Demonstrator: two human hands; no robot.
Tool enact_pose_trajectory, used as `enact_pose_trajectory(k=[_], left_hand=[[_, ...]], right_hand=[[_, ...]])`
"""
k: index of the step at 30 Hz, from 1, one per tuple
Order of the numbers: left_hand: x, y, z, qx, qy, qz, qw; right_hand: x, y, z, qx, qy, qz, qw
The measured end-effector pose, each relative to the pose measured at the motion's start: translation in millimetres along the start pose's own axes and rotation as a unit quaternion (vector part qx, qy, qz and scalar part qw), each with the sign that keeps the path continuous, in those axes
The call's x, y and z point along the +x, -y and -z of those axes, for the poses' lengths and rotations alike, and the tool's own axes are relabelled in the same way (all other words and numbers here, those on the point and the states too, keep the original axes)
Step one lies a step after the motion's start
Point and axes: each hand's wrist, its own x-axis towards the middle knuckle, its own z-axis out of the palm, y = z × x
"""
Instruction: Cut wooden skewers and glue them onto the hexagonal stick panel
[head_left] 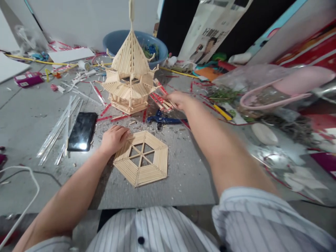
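A flat hexagonal panel of wooden sticks [147, 171] lies on the grey table in front of me. My left hand [114, 139] rests on its upper left corner, fingers curled down onto the wood. My right hand [177, 99] reaches forward to a loose pile of wooden sticks [162, 101] beside the model, fingers closed on some of them. A tall pagoda model of wooden sticks [130, 75] stands behind the panel.
A black phone [82, 131] lies left of the panel, beside clear plastic strips [59, 127]. Blue-handled pliers [161, 119] lie between the panel and the model. A blue basin [136, 43] stands at the back. Bags and clutter fill the right side [262, 94]. A white cable [23, 196] runs at the left.
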Motion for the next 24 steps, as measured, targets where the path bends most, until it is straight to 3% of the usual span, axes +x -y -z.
enact_pose_trajectory(k=[9, 15, 24], left_hand=[[2.5, 0.0, -0.7, 0.022, 0.011, -0.001, 1.000], [2.1, 1.0, -1.8, 0.016, -0.002, -0.007, 1.000], [1.8, 3.2, -3.5, 0.006, -0.005, 0.002, 1.000]], right_hand=[[-30.0, -3.8, -12.2, 0.103, 0.093, -0.082, 0.987], [-50.4, -6.2, -20.1, 0.158, 0.092, -0.075, 0.980], [-50.7, -10.1, -32.3, 0.184, 0.074, -0.088, 0.976]])
